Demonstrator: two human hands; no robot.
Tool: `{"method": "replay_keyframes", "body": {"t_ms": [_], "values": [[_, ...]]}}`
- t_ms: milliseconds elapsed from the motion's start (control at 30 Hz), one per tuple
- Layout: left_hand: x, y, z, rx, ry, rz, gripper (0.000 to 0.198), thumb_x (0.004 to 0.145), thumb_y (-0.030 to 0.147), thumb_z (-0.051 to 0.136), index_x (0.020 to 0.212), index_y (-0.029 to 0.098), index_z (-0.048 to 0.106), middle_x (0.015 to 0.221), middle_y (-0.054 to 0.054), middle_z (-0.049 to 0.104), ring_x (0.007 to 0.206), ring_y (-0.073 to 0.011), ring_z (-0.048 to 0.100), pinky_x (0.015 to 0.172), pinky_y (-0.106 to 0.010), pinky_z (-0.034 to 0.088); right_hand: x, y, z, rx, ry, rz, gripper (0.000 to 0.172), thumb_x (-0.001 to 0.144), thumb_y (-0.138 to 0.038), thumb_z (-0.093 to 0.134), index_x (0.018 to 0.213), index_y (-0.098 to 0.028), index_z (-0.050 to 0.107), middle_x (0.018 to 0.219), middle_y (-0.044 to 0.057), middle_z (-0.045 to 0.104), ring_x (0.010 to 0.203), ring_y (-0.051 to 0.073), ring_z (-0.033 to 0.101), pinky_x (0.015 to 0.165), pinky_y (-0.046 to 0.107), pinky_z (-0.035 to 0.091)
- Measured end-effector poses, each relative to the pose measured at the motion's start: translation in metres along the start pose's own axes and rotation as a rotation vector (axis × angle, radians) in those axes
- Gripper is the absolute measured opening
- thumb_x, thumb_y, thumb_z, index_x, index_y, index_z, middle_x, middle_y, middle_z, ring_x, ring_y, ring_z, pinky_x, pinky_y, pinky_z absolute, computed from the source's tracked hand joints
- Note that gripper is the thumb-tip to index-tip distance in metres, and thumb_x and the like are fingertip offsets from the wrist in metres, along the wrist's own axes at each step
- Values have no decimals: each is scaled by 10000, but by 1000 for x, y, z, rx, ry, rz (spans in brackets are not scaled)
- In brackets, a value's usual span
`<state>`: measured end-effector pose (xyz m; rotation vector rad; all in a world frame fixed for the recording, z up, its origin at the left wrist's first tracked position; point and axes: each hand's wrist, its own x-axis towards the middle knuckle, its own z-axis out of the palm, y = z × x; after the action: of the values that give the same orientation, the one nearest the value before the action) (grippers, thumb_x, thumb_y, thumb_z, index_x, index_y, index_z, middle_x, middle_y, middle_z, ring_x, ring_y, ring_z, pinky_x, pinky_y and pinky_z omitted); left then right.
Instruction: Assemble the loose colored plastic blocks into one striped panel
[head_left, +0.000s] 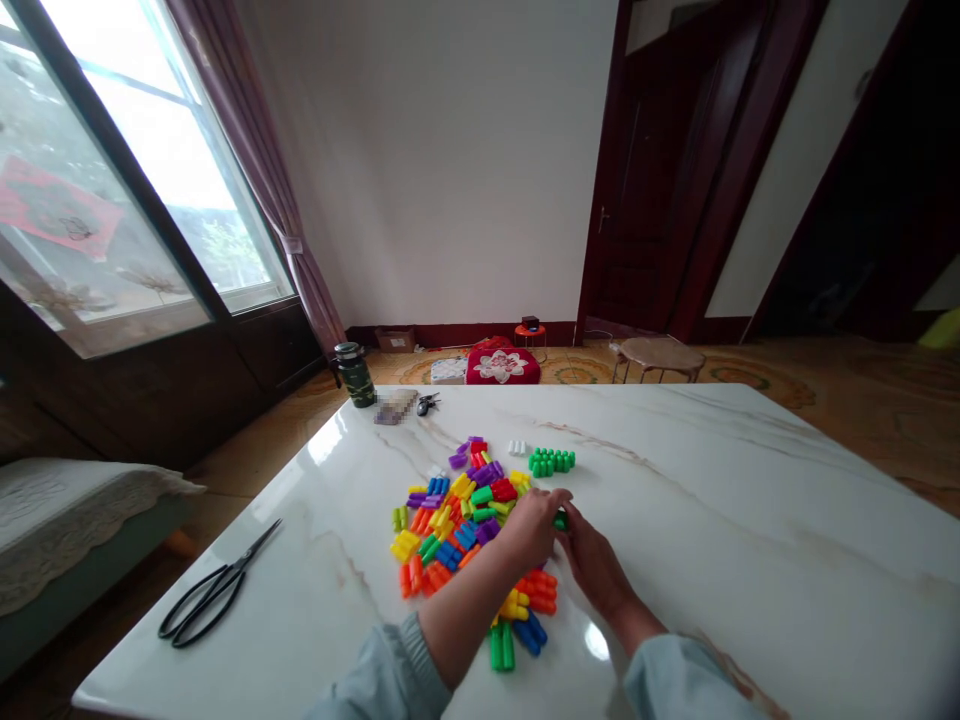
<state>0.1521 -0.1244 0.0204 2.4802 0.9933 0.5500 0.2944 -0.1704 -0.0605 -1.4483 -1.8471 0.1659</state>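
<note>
My left hand (534,528) reaches across the right side of a pile of colourful plastic building blocks (450,540), its fingers closed. It meets my right hand (596,568), whose fingers are also closed. Between the two sets of fingertips a small part of a green building block (560,520) shows; most of it is covered by the fingers. Beyond the hands stands a joined group of green blocks (551,461), with a small white block piece (517,448) to its left. Below my left forearm lie a green block (502,647) and a blue block (530,632).
Black-handled scissors (217,590) lie on the left of the white marble-patterned table (750,500). At its far left corner are a dark flask (355,375), a blurred-out item (396,407) and keys (427,403). A stool (658,355) stands beyond the far edge.
</note>
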Motion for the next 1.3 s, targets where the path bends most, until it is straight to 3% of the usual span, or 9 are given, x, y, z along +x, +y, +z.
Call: {"method": "replay_keyframes", "body": {"t_ms": [167,300,367,467,567,667,833,1100,1300], "values": [[-20,-1,10,-192,169,-1,544,660,-2,487,1151,204,595,1056,-65,655,1002,-192,599,919,-329,490,2,-3,-5,22,-28,2,370,927,-300,334,1206,-168,537,1075,118,682,942,236,665,805,369,535],[-53,7,8,-216,317,20,434,770,72,513,1166,229,595,1184,-69,610,1114,-186,552,991,-339,451,2,-5,-7,-60,-32,62,361,946,-332,301,1175,-167,526,976,95,696,849,217,670,735,322,515],[-76,4,3,-115,424,-98,379,824,130,500,1174,244,591,1224,-77,597,1156,-203,529,1017,-381,430,3,-4,-5,-161,-4,113,360,947,-359,305,1150,-151,518,938,105,687,816,223,662,704,318,502],[-113,-14,-5,193,472,-377,389,844,207,511,1219,284,576,1322,-68,548,1282,-257,425,1111,-488,290,3,-5,-2,-291,41,111,303,934,-346,338,1085,-151,514,938,113,646,855,227,630,727,318,486],[-145,-34,-8,410,424,-635,548,850,393,532,1373,252,450,1485,-98,375,1408,-322,224,1126,-571,184,4,-8,-1,-348,71,84,235,908,-332,395,1031,-166,507,966,106,583,915,229,580,777,324,473],[-162,-44,-8,449,339,-716,686,843,534,491,1441,226,356,1538,-113,271,1439,-341,108,1122,-587,155,5,-11,-3,-352,94,70,310,905,-375,430,1117,-156,483,1074,124,530,1017,246,535,846,342,460],[-156,-44,-4,439,247,-695,685,830,567,481,1439,272,370,1550,-82,256,1449,-318,70,1126,-551,148,5,-13,-5,-384,-32,93,257,929,-307,403,1085,-168,554,1042,95,527,947,203,550,828,291,450],[-136,-44,4,466,367,-710,569,843,547,483,1350,289,497,1492,-51,385,1398,-277,252,1128,-521,160,6,-23,-16,-388,-62,43,181,881,-153,484,1002,-198,612,1020,63,575,972,188,521,852,276,416],[-139,-50,6,428,408,-657,535,855,540,466,1336,309,508,1457,-26,438,1383,-268,284,1140,-506,151,2,-28,-22,-418,2,38,168,866,-204,552,956,-250,686,979,60,598,920,211,510,773,309,400]]}}
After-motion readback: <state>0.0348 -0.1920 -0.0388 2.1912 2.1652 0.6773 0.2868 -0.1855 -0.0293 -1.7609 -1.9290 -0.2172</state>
